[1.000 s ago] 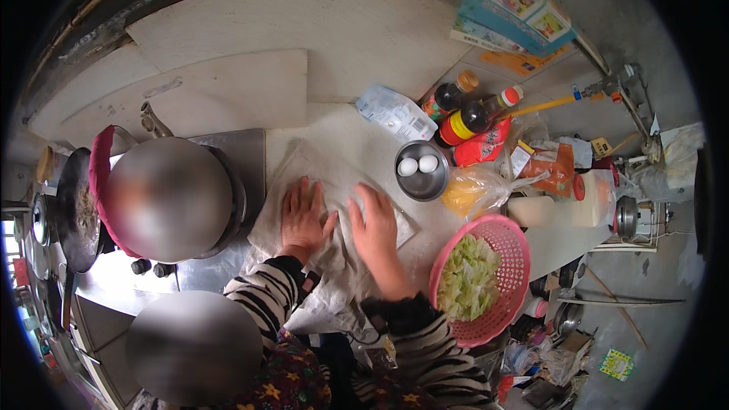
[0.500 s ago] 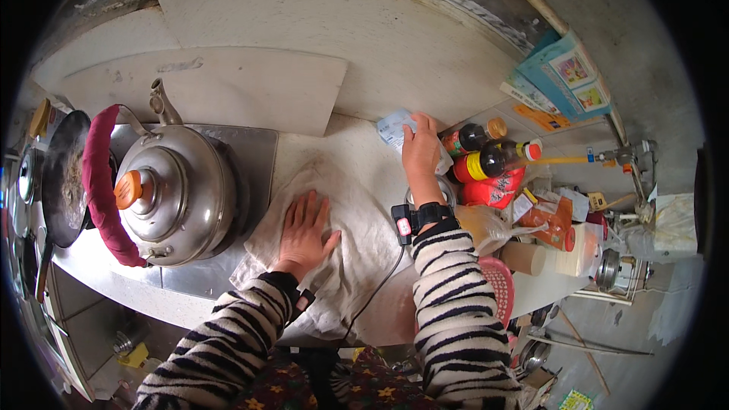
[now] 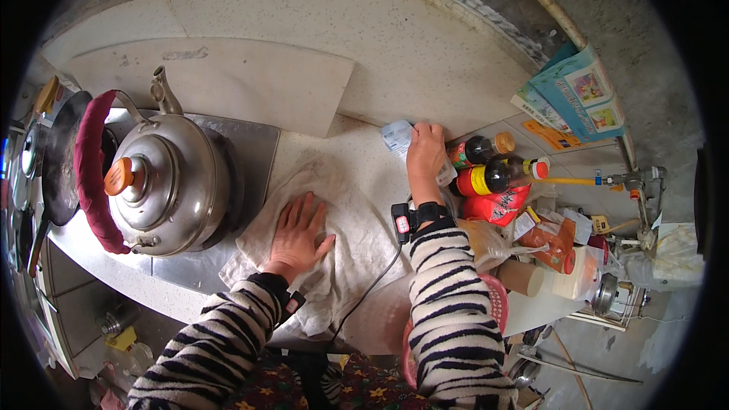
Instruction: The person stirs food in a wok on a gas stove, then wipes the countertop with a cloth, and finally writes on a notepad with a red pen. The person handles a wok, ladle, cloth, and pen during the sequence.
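Note:
My left hand lies flat with fingers spread on a crumpled off-white cloth on the counter. My right hand reaches to the back of the counter, its fingers curled over a small pale blue and white packet. Part of the packet is hidden under the hand, and another bit of it shows by the wrist. Just right of this hand lie two dark sauce bottles, one with a tan cap and one with a yellow label and red cap.
A large metal kettle with a maroon wrapped handle stands on the stove at left, beside a dark pan. Red and orange food bags, a brown cup and a pink basket crowd the right side. Tiled panels line the back.
My right hand's fingers have curled more over the packet, which has tilted slightly. My left hand stays flat on the cloth. The whole view has shifted a little.

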Tool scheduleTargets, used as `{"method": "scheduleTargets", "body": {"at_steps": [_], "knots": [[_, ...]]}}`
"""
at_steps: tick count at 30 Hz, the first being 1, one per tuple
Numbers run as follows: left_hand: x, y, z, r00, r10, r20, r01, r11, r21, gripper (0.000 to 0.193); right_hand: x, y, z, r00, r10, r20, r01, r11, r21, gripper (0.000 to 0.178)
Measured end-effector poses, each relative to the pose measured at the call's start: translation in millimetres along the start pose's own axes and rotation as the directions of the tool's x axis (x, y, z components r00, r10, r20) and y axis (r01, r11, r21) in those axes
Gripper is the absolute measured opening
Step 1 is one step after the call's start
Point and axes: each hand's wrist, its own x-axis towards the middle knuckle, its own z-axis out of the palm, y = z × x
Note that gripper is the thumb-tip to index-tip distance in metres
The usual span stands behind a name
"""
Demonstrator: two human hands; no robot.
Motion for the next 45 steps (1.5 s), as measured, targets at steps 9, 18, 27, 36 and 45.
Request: {"method": "scheduleTargets", "body": {"at_steps": [9,18,27,36,45], "knots": [[-0.3,0.6,-0.6,1.0,-0.001,-0.008,0.001,1.0,0.001,0.07,-2.4,24.7,-32.2,0.987,0.151,-0.055,-0.13,0.951,0.28,0.012],[-1.1,1.0,1.1,0.999,0.016,-0.051,-0.015,1.0,0.003,0.069,-26.1,66.8,-66.5,0.821,0.559,0.112,-0.394,0.415,0.82,0.01],[-1.9,3.4,0.1,0.999,0.006,-0.042,-0.004,0.999,0.042,0.067,-58.4,84.9,-78.1,0.599,0.8,0.031,-0.461,0.312,0.831,0.019],[-1.9,3.4,3.0,0.997,0.019,-0.072,-0.015,0.999,0.045,0.068,-57.2,80.3,-106.3,0.807,0.565,-0.169,-0.522,0.818,0.241,0.036],[-2.8,1.9,5.9,0.996,0.017,-0.086,-0.013,0.999,0.049,0.068,-18.6,41.6,-139.2,0.926,0.377,0.036,-0.36,0.906,-0.221,0.028]]}}
